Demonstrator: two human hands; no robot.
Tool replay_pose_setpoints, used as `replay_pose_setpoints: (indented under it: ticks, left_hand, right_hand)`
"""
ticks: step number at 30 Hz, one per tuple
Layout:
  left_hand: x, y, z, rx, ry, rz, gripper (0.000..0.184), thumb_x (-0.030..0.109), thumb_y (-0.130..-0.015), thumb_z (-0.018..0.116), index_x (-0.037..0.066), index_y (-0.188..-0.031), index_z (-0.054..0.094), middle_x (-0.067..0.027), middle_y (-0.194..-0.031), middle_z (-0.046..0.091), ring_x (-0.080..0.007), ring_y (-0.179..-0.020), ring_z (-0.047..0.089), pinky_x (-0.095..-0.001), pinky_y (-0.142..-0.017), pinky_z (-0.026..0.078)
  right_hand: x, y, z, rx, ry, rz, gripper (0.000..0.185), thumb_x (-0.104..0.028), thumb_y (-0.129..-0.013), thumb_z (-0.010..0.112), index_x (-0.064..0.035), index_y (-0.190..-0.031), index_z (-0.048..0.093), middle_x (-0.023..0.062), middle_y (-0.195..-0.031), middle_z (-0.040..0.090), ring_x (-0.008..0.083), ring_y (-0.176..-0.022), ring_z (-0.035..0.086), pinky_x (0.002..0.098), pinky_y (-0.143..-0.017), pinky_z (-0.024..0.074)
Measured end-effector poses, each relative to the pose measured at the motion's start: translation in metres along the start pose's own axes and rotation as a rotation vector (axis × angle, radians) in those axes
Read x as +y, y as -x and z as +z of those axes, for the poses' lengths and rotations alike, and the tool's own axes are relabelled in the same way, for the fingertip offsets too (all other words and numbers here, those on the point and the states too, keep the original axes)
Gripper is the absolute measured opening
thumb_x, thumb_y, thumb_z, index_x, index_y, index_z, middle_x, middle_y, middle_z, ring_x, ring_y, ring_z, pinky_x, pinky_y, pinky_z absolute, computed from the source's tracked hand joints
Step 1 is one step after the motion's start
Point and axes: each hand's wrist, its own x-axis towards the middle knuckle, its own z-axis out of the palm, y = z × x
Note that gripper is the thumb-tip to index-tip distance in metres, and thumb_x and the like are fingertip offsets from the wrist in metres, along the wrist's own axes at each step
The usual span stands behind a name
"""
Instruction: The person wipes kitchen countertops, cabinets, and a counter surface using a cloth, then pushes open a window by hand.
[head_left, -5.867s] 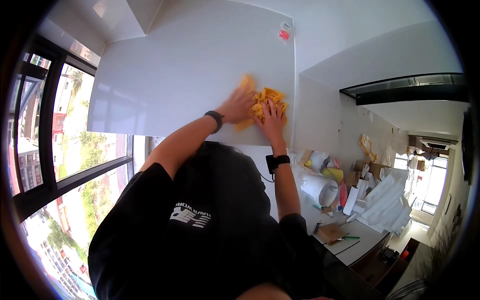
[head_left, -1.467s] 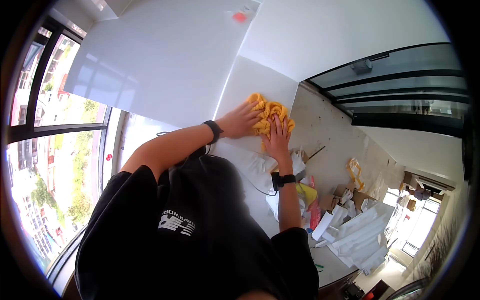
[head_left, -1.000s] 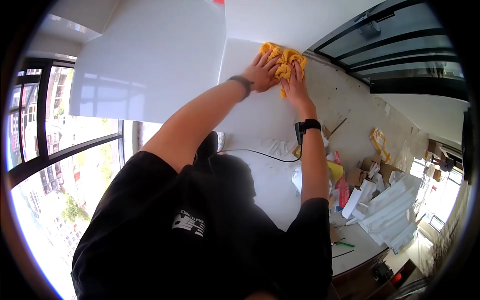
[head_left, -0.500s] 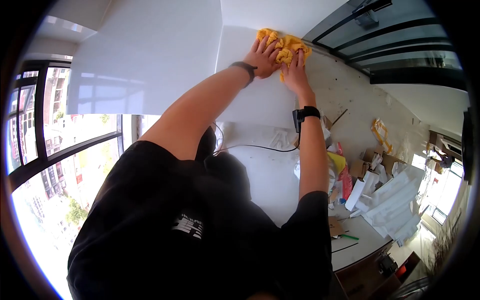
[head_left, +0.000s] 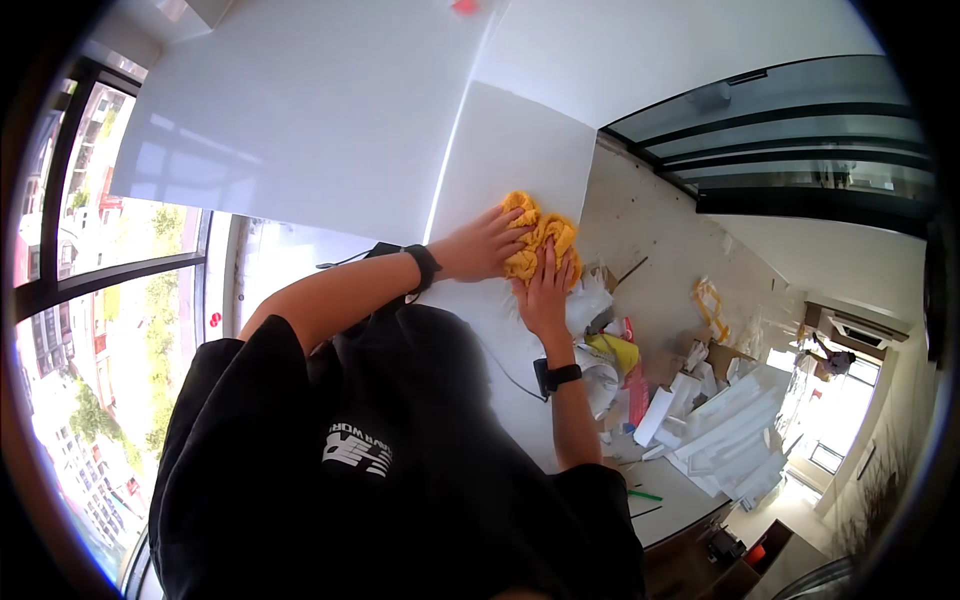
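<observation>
A crumpled yellow cloth (head_left: pixel 541 236) is pressed against the narrow white panel (head_left: pixel 530 130), near its lower right edge. My left hand (head_left: pixel 480 243) lies over the cloth's left side, its fingers bent into the folds. From below, my right hand (head_left: pixel 545 297) grips the lower right part of the cloth, fingers pointing up. The two hands are close together, and each wrist wears a black band. What lies under the cloth is hidden.
A wide glossy white panel (head_left: pixel 310 110) stands at left beside a window (head_left: pixel 120 230). Dark-framed glass (head_left: pixel 780 130) is at upper right. White foam pieces (head_left: pixel 725 430), cardboard and bags pile up at right. A thin cable (head_left: pixel 515 378) hangs near my right wrist.
Both hands and the yellow cloth have moved down the narrow white panel, closer to my body, and my elbows are more bent. The view has shifted too.
</observation>
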Motion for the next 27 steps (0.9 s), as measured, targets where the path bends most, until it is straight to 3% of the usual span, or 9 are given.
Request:
replay_pose_setpoints:
  ticks: [6,14,22,27]
  left_hand:
    - [-0.011,0.031,-0.025,-0.076,-0.076,0.009,0.056,0.043,-0.094,0.062,0.009,-0.138,0.054,-0.008,-0.156,0.039,-0.0291,-0.153,0.017,-0.0451,-0.126,0.014]
    - [-0.076,0.047,-0.03,0.025,0.017,-0.139,0.055,0.042,-0.098,0.056,0.008,-0.142,0.049,-0.0094,-0.157,0.036,-0.0302,-0.153,0.015,-0.0449,-0.125,0.015]
    - [-0.13,0.002,-0.048,-0.002,-0.096,-0.332,0.055,0.037,-0.1,0.054,0.005,-0.144,0.046,-0.0122,-0.155,0.037,-0.0341,-0.152,0.017,-0.0477,-0.122,0.022]
    - [-0.171,-0.041,-0.037,0.098,-0.058,-0.41,0.055,0.036,-0.1,0.052,0.004,-0.145,0.045,-0.0125,-0.156,0.035,-0.0341,-0.152,0.016,-0.0469,-0.122,0.023]
  right_hand:
    - [-0.021,-0.013,0.003,-0.081,-0.025,-0.102,0.079,-0.042,-0.093,0.062,0.006,-0.148,0.033,0.0231,-0.159,0.022,0.0512,-0.147,0.013,0.0605,-0.119,0.0135]
    - [-0.033,-0.102,0.004,-0.141,0.015,-0.243,0.078,-0.041,-0.096,0.058,0.0055,-0.151,0.028,0.0223,-0.161,0.018,0.0512,-0.147,0.012,0.0606,-0.119,0.0127]
    - [-0.017,-0.211,0.0,-0.267,-0.002,-0.114,0.078,-0.042,-0.099,0.052,-0.0014,-0.156,0.02,0.0144,-0.165,0.012,0.0437,-0.152,0.001,0.0561,-0.122,0.0061]
    - [0.001,-0.256,0.0,-0.241,-0.01,-0.015,0.075,-0.044,-0.1,0.049,-0.0079,-0.158,0.018,0.0091,-0.166,0.011,0.041,-0.153,-0.001,0.0548,-0.122,0.0039]
